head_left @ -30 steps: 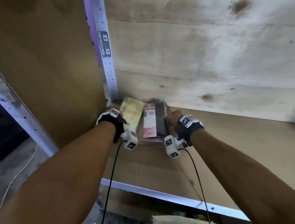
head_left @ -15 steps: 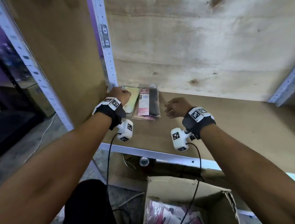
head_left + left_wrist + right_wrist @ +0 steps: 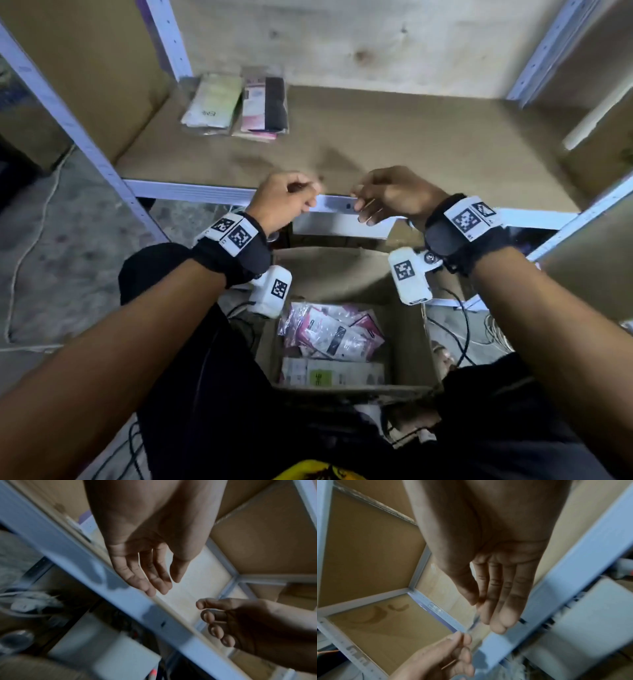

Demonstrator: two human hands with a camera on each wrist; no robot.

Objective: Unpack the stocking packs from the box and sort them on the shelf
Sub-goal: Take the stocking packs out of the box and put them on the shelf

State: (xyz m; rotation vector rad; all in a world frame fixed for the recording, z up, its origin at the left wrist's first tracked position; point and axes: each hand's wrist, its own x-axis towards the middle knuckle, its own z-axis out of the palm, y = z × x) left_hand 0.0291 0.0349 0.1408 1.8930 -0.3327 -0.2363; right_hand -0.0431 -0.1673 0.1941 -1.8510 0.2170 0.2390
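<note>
Your shelf point(image 3: 394, 144) takes up most of the head view, its board bare apart from two stacks pushed into the back left corner: pale packs point(image 3: 212, 102) on the left and pink-and-black packs point(image 3: 263, 106) touching them on the right, which looks like sorting by kind, started from the corner so later piles can run rightward. Below the front rail sits the box point(image 3: 407, 346), open between your knees and holding a loose heap of packs point(image 3: 332, 332), so most of the unpacking seems yet to be done. Your left hand point(image 3: 284, 198) and right hand point(image 3: 394, 198) hang near each other over the rail, apart, neither holding anything, placed as if about to drop into the box. From the head view the fingers look loosely curled and you cannot see the palms; the wrist views show them: your left palm point(image 3: 145, 555) is empty with relaxed fingers, and your right palm point(image 3: 496, 561) likewise, fingers nearly straight. Those wrist views, blurred, show neither the stacks nor the contents of the box.
</note>
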